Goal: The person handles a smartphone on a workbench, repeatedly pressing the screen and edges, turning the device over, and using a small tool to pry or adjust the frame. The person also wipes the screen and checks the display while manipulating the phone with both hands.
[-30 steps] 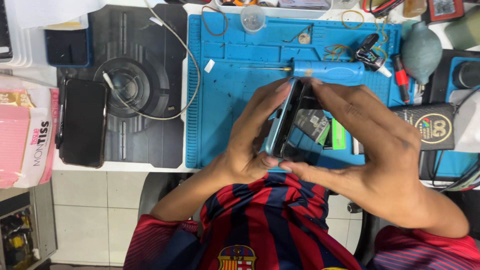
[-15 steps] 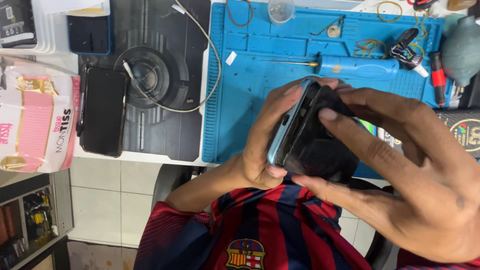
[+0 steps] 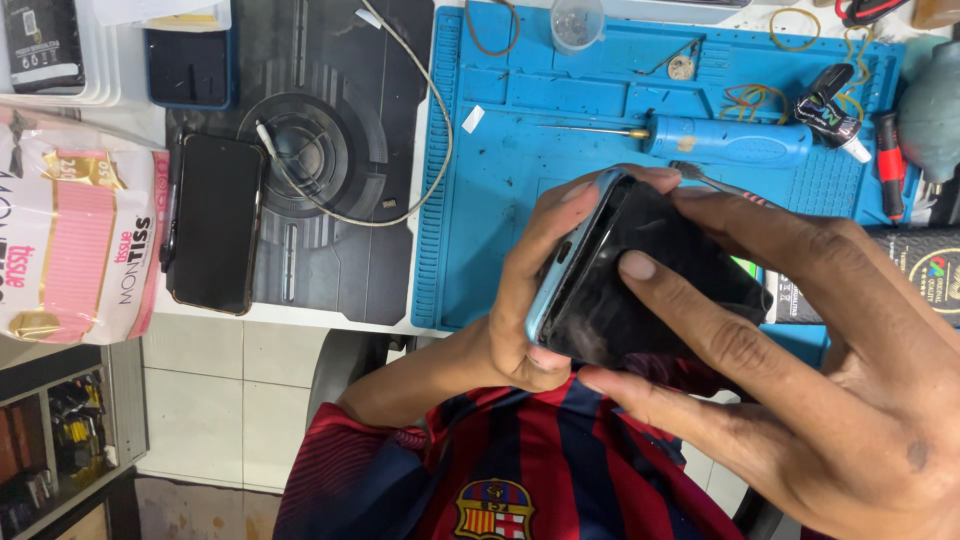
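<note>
Head view: blue work mat (image 3: 520,200) carries a blue screwdriver (image 3: 725,140), rubber bands and a small clear cup (image 3: 577,22) whose contents are too small to tell. Above its near edge, the left hand (image 3: 520,300) and right hand (image 3: 800,350) both clamp a blue-edged phone (image 3: 620,280), tilted on edge. Left of the mat lies a dark phone (image 3: 213,222) beside a pink tissue pack (image 3: 75,250).

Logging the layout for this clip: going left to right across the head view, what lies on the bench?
Pink tissue pack → black phone lying face up → round black stand with white cable → blue work mat → blue-edged phone held in left hand and right hand.
</note>
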